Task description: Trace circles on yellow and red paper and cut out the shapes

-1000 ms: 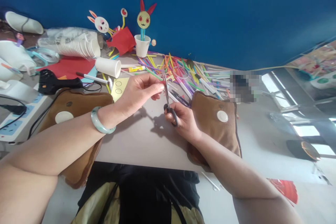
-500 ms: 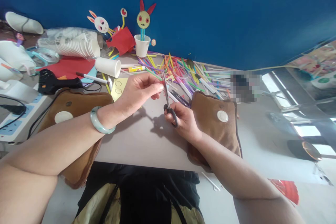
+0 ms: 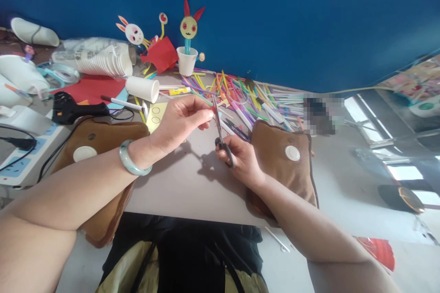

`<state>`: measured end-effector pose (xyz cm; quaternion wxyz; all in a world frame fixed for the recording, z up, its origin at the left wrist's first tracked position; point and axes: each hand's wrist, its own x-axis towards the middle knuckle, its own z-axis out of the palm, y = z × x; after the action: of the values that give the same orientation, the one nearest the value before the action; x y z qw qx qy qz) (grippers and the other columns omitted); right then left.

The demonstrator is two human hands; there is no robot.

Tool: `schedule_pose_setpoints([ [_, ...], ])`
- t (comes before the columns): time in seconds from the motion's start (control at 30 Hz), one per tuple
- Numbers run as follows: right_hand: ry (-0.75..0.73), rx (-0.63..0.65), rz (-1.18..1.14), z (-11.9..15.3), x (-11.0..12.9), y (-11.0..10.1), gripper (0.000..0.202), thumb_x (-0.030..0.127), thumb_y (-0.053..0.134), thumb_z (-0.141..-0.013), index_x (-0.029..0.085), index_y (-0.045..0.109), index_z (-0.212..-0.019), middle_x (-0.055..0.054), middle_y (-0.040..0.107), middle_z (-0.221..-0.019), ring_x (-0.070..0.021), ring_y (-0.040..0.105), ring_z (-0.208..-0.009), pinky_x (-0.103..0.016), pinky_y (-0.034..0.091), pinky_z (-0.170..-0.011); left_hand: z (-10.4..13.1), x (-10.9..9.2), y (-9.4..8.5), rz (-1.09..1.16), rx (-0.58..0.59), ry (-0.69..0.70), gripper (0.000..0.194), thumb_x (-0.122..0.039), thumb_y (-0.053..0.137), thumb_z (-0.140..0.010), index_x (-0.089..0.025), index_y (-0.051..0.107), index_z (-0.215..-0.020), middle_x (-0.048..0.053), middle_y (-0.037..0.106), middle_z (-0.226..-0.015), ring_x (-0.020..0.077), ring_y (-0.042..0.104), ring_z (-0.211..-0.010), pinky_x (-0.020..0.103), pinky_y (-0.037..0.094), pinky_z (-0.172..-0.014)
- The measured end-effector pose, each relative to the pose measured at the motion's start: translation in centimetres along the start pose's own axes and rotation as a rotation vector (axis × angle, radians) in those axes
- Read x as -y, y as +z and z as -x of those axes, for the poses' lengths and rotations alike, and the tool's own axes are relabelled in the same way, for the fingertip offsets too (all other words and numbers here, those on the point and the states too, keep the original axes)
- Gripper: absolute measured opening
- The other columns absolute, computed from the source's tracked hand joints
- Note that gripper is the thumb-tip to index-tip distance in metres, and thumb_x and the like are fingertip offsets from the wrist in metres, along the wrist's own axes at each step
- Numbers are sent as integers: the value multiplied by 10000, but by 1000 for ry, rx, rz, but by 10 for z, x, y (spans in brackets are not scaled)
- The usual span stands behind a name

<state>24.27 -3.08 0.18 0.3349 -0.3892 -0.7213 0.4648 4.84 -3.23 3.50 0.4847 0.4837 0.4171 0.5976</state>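
Head: scissors point(image 3: 220, 134) in right fingers point(image 3: 234, 142), blades point(image 3: 217, 112) beside left fingers point(image 3: 205, 116).

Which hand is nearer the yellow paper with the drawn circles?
Left. The left hand partly hides the yellow paper from view; the right hand is farther to the right, holding black-handled scissors.

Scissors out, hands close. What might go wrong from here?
1. Nick: the black-handled metal scissors in the right hand have their blades right by the left hand; a slip might cut it.
2. Lost piece: anything pinched there is too small to make out; if dropped, it may vanish among the loose multicoloured straws beyond.
3. Roll: the white paper cup lying beyond that hand might roll if bumped.
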Motion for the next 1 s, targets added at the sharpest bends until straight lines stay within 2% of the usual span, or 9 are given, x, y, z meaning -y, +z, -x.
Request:
schedule_pose_setpoints([
  [0.53,12,-1,42,0,0,0,611,812,631,-724,202,602,-698,-16,637,-640,-133,538,-572,-257,435,-541,-1,2,-2,-8,2,17,98,-233,705,-766,-178,643,-713,-16,642,-638,104,627,-581,236,531,-582],
  [1.0,8,-3,43,0,-3,1,580,772,652,-744,195,605,-703,-16,643,-641,-129,534,-570,-251,429,-538,-2,1,-2,15,-15,9,98,-228,693,-768,-175,624,-724,-22,631,-637,99,622,-577,234,518,-574],
])
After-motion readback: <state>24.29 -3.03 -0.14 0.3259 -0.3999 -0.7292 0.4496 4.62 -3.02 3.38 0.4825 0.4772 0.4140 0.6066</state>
